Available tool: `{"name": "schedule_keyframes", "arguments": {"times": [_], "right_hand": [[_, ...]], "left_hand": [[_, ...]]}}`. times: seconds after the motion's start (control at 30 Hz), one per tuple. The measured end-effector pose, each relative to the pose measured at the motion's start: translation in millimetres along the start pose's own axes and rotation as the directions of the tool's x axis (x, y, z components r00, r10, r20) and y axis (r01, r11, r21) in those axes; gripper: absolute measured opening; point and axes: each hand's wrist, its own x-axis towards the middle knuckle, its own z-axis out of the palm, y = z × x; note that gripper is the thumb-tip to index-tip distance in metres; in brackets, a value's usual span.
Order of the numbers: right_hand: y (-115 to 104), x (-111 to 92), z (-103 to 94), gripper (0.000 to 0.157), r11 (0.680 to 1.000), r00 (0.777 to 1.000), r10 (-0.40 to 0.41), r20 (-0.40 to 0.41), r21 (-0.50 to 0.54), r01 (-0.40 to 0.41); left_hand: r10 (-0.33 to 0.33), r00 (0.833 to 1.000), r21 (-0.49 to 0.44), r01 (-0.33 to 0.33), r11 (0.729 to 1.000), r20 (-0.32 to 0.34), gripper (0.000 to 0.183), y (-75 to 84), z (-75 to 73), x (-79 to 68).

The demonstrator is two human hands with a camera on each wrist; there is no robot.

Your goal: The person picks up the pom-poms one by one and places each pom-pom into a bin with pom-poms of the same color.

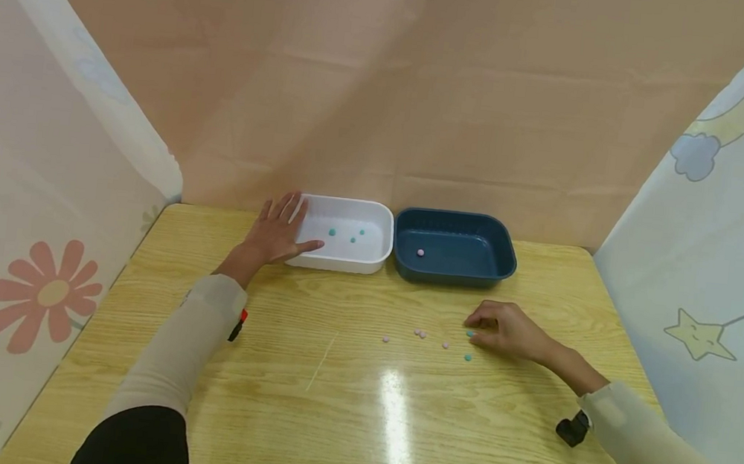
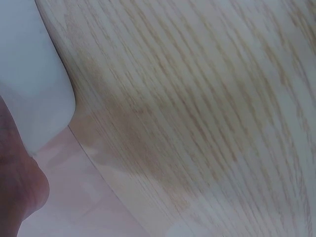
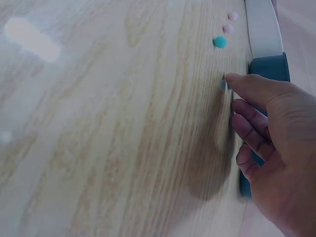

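My left hand [image 1: 275, 232], fingers spread, rests at the left end of a white tray [image 1: 342, 266] that holds three small teal beads [image 1: 332, 233]. In the left wrist view, only part of that hand shows beside the tray's white wall [image 2: 37, 74]. My right hand [image 1: 510, 333] is low over the table, its thumb and index finger on either side of a teal bead [image 1: 470, 333]. The thumb tip is at this bead in the right wrist view; the index tip is hidden there. Nearby lie another teal bead [image 1: 468, 358] and several pink beads [image 1: 445, 345].
A dark blue tray [image 1: 451, 278] with one pink bead [image 1: 420, 252] stands close against the white tray's right side. Both stand at the back of the wooden table [image 1: 261, 401], before a tan backdrop [image 1: 383, 113]. Patterned panels flank the table.
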Motion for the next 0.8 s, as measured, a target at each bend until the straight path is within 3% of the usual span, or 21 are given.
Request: {"name": "schedule_keyframes", "arguments": {"times": [0.8], "right_hand": [[1.3, -3.3, 4.8, 0.018, 0.999, 0.999, -0.032, -0.044, 0.022, 0.033]], "left_hand": [[-0.013, 1.000, -0.014, 0.013, 1.000, 0.022, 0.110, -1.4, 2.7, 3.0]]}}
